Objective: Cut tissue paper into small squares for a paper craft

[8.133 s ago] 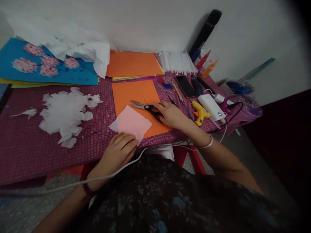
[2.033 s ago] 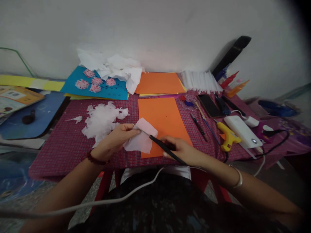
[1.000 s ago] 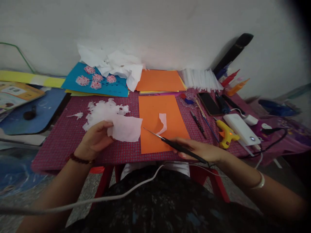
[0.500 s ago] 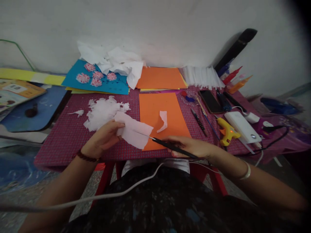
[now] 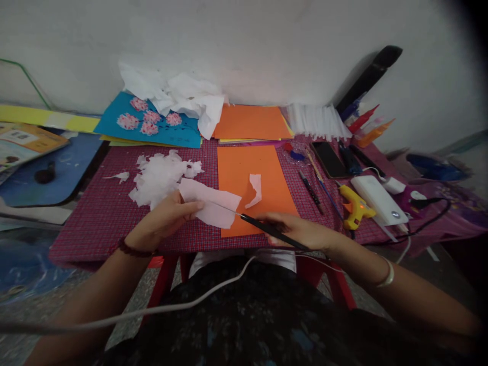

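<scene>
My left hand [image 5: 168, 221] pinches a piece of white tissue paper [image 5: 215, 201] between thumb and fingers, holding it just above the table. My right hand [image 5: 292, 231] is closed around black-handled scissors [image 5: 272, 233], seen edge-on. Their thin metal blade points left and lies along the middle of the paper, its tip reaching close to my left thumb. A small torn paper strip [image 5: 257, 190] rests on the orange sheet [image 5: 247, 157] beyond my right hand. Past my left hand spreads a heap of torn white paper [image 5: 158, 175].
Behind stand a blue card with pink flowers [image 5: 114, 117], crumpled tissue [image 5: 190, 96] and stacked orange paper [image 5: 253, 122]. At right lie a pen [image 5: 310, 192], a paintbrush [image 5: 330, 195], a phone [image 5: 330, 159], a yellow glue gun [image 5: 355, 206] and a white power bank [image 5: 381, 201] with cables.
The blade now reaches further left across the paper. My left thumb has shifted right and down over the paper's near part. My right hand has barely moved.
</scene>
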`<state>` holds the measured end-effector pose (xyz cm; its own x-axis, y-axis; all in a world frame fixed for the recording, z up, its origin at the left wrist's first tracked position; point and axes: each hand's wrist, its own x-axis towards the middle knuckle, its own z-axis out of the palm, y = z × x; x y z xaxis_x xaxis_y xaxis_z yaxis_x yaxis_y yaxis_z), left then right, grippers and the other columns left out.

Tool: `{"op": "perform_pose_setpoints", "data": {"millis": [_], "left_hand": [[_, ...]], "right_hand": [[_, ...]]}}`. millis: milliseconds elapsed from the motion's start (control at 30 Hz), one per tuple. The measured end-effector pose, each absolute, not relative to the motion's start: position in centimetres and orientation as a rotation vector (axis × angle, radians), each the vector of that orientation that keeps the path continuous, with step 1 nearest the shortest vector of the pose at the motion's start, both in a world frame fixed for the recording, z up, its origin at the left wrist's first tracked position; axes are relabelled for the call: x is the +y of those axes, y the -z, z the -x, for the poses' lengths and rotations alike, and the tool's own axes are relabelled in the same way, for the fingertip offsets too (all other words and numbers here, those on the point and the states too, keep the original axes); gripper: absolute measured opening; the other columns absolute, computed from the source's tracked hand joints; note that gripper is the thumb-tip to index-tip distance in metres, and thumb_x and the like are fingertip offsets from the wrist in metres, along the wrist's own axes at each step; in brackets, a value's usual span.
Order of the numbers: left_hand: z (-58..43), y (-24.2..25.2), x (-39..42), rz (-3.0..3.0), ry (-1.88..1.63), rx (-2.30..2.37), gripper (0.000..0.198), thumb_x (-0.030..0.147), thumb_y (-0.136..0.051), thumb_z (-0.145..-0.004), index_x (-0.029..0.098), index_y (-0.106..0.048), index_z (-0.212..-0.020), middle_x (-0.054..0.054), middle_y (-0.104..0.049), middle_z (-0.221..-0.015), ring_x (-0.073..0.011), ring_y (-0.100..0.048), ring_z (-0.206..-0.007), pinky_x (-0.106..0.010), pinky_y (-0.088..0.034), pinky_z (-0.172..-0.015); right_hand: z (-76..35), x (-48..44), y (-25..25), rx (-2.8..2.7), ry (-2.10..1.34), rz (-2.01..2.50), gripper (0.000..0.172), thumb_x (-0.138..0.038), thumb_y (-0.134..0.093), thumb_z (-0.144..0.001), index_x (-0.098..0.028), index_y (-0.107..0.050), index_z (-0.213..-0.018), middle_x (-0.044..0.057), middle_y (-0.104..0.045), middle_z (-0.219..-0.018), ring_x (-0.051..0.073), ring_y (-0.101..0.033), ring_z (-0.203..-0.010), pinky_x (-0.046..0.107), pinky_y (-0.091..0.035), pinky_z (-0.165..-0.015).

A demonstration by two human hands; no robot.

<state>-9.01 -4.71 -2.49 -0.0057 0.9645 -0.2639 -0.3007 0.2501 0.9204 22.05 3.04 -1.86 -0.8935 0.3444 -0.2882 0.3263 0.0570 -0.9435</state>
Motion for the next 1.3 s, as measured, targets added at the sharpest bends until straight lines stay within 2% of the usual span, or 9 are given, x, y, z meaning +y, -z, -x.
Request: {"op": "perform_pose_setpoints", "data": {"millis": [133, 300, 467, 767, 1100, 1300], "left_hand": [[8.5, 2.4, -4.6, -0.729, -1.158, 1.255, 0.035, 0.021, -0.088, -0.058, 0.016, -0.072, -0.089, -0.001, -0.074, -0.079, -0.0144, -0.065, -0.071, -0.024, -0.053, -0.067], [8.5, 1.9, -4.6, -0.721, -1.11, 1.317, 0.031, 0.019, -0.087, -0.056, 0.017, -0.073, -0.084, -0.001, -0.074, -0.08, -0.015, -0.064, -0.071, -0.025, -0.052, -0.068], [8.8, 1.8, -4.9, -0.759, -1.066, 1.344, 0.029, 0.021, -0.085, -0.058, 0.019, -0.075, -0.085, -0.001, -0.075, -0.083, -0.0153, -0.064, -0.073, -0.026, -0.052, -0.071], [8.3, 1.8, -4.9, -0.73, -1.057, 1.319, 0.032, 0.023, -0.087, -0.057, 0.019, -0.073, -0.086, -0.002, -0.074, -0.08, -0.019, -0.068, -0.076, -0.03, -0.055, -0.074], [8.4, 2.1, -4.8, -0.779, -1.059, 1.311, 0.027, 0.022, -0.084, -0.06, 0.019, -0.073, -0.085, -0.001, -0.074, -0.079, -0.0154, -0.065, -0.072, -0.026, -0.054, -0.071], [8.4, 2.5, -4.9, -0.766, -1.081, 1.234, 0.024, 0.024, -0.084, -0.064, 0.019, -0.075, -0.085, -0.004, -0.076, -0.081, -0.0185, -0.068, -0.076, -0.03, -0.055, -0.074]], "right_hand": [[-22.2, 3.3, 1.9, -2.348, -1.953, 0.718, 0.074, -0.054, -0.069, -0.088, -0.014, -0.049, -0.147, 0.016, -0.06, -0.141, 0.032, -0.059, -0.127, 0.048, -0.047, -0.11], [-22.4, 3.5, 1.1, -2.448, -1.897, 0.655, 0.073, -0.05, -0.068, -0.092, -0.015, -0.045, -0.151, 0.015, -0.058, -0.144, 0.03, -0.058, -0.127, 0.044, -0.049, -0.107], [-22.5, 3.5, 0.5, -2.524, -1.861, 0.682, 0.073, -0.049, -0.067, -0.092, -0.012, -0.044, -0.151, 0.016, -0.06, -0.141, 0.029, -0.061, -0.121, 0.041, -0.051, -0.102], [-22.2, 3.5, 0.8, -2.531, -1.825, 0.705, 0.074, -0.059, -0.065, -0.09, -0.012, -0.051, -0.144, 0.014, -0.064, -0.129, 0.027, -0.062, -0.111, 0.038, -0.052, -0.094], [-22.6, 3.3, 0.8, -2.444, -1.89, 0.873, 0.064, -0.058, -0.069, -0.087, -0.015, -0.062, -0.134, 0.008, -0.069, -0.113, 0.023, -0.063, -0.097, 0.033, -0.053, -0.081], [-22.6, 3.3, 0.6, -2.535, -1.831, 0.8, 0.067, -0.054, -0.068, -0.089, -0.015, -0.054, -0.143, 0.01, -0.068, -0.118, 0.023, -0.064, -0.097, 0.033, -0.054, -0.081]]}}
